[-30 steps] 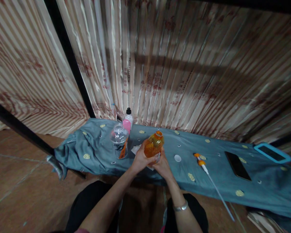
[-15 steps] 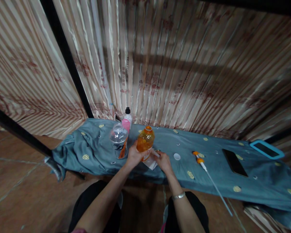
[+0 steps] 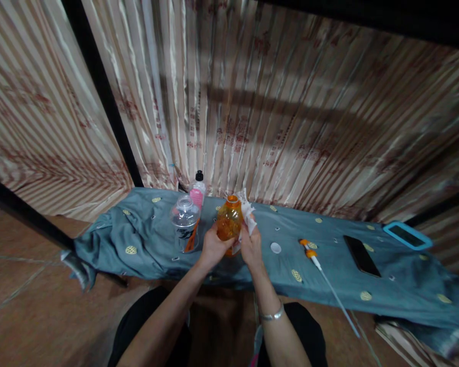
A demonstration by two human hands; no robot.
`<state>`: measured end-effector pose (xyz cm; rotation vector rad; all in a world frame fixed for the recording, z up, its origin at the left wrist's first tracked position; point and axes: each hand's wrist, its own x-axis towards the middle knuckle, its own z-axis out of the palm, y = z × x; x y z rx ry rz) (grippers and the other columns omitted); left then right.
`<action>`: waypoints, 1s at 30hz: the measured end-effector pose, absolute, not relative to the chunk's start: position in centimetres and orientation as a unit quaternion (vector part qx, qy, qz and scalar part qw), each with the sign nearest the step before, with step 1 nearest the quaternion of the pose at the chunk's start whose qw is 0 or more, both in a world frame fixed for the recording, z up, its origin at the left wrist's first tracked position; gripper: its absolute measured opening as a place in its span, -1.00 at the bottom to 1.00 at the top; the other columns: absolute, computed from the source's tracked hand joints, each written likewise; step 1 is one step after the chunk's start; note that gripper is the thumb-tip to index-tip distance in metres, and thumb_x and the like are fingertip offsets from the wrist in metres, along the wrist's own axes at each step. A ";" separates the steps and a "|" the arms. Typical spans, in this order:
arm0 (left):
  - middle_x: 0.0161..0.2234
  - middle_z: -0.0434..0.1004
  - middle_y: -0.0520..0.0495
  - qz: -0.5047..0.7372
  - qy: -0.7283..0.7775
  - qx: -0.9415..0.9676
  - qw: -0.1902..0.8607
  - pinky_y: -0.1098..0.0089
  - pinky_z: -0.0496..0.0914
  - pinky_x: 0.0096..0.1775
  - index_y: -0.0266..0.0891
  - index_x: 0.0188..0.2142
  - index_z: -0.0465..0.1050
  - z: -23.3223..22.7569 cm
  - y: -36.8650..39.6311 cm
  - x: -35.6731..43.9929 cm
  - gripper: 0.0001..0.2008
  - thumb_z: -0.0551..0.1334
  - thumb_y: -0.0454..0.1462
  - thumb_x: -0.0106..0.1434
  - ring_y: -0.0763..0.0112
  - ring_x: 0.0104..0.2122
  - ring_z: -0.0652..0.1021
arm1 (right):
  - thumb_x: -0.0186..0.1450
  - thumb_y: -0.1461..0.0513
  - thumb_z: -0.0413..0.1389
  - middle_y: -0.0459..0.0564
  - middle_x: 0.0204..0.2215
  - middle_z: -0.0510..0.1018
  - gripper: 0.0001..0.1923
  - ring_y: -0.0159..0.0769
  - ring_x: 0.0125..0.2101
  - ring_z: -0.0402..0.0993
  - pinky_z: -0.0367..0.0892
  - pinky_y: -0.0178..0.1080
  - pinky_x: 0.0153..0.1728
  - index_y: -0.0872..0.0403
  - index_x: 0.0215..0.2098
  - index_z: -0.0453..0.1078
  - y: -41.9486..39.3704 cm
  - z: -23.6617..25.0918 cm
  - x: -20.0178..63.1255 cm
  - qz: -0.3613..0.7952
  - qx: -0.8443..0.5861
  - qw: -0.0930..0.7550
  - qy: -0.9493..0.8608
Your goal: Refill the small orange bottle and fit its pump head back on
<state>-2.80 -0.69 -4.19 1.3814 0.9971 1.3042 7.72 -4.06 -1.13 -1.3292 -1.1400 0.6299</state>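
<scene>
An orange see-through bottle (image 3: 229,220) with an uncapped neck stands upright, with my left hand (image 3: 214,246) wrapped round its lower left side. On the bottle's right, my right hand (image 3: 251,243) is closed on a crumpled white tissue (image 3: 248,211), which rises along the bottle's shoulder. To the left is a clear plastic bottle (image 3: 185,224) with an open neck and a black and orange label. The orange pump top (image 3: 308,247) with its long pale tube lies right of my hands, and a small white disc (image 3: 276,247) lies nearer.
A pink-labelled bottle with a black cap (image 3: 198,191) stands behind the clear one. A dark phone (image 3: 361,256) and a blue-framed tablet (image 3: 407,235) lie on the right of the cloth-covered surface (image 3: 199,265). A striped curtain (image 3: 245,127) hangs behind; dark bed posts (image 3: 103,97) frame the left.
My right hand has brought the tissue up from low beside the bottle to its upper right side. My left hand still holds the bottle. The view has shifted slightly.
</scene>
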 end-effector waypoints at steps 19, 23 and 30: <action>-0.15 0.60 -0.14 0.560 0.410 0.567 0.443 0.26 0.46 -0.07 -0.28 -0.13 0.44 -1.2 0.0 -4.1 -0.49 0.44 -0.23 -0.11 0.22 -0.17 0.59 | 0.20 -0.01 0.15 0.02 -0.28 0.55 -0.45 -0.19 -0.32 0.53 0.46 0.01 -0.24 0.11 0.05 0.26 -4.3 -8.8 13.9 0.419 -0.719 0.417 -0.365; -0.17 0.61 -0.14 0.542 0.416 0.585 0.436 0.27 0.47 -0.11 -0.27 -0.11 0.44 -3.4 0.6 -2.6 -0.47 0.45 -0.23 -0.11 0.19 -0.19 0.60 | 0.21 0.00 0.14 0.10 -0.25 0.54 -0.32 -0.06 -0.17 0.48 0.26 0.16 -0.01 0.17 0.17 0.13 -5.7 -7.9 15.9 0.238 -0.788 0.357 -0.442; -0.19 0.61 -0.13 0.466 0.464 0.636 0.403 0.21 0.46 -0.11 -0.22 -0.07 0.42 -5.9 0.6 -0.6 -0.45 0.44 -0.32 -0.12 0.14 -0.17 0.59 | 0.27 0.01 0.05 0.24 -0.15 0.56 -0.39 -0.08 -0.20 0.53 0.38 0.02 -0.12 0.25 0.13 0.17 -6.7 -8.7 16.6 0.181 -0.788 0.347 -0.476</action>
